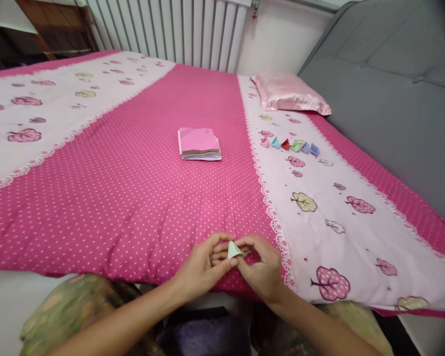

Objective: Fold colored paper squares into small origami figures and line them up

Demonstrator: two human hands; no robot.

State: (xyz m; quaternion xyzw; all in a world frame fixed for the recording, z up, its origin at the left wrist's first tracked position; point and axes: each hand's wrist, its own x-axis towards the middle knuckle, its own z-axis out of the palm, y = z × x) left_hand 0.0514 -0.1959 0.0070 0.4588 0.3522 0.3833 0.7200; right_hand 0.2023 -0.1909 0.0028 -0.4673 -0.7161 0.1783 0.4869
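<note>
A small folded piece of pale green paper (233, 249), roughly triangular, is held between both hands just above the near edge of the bed. My left hand (209, 259) pinches it from the left, thumb in front. On the other side my right hand (261, 262) grips its right edge between thumb and fingers. Farther off lies a stack of square colored paper (198, 141) with a pink sheet on top. To the right of the stack, several small folded paper shapes (286, 144) in pink, blue, red, green and purple sit in a row.
The bed has a pink dotted cover (133, 198) with white printed bands. A shiny pink pillow (291, 94) rests at the far right, by the grey headboard (385, 89). Behind the bed stands a white radiator (170, 32).
</note>
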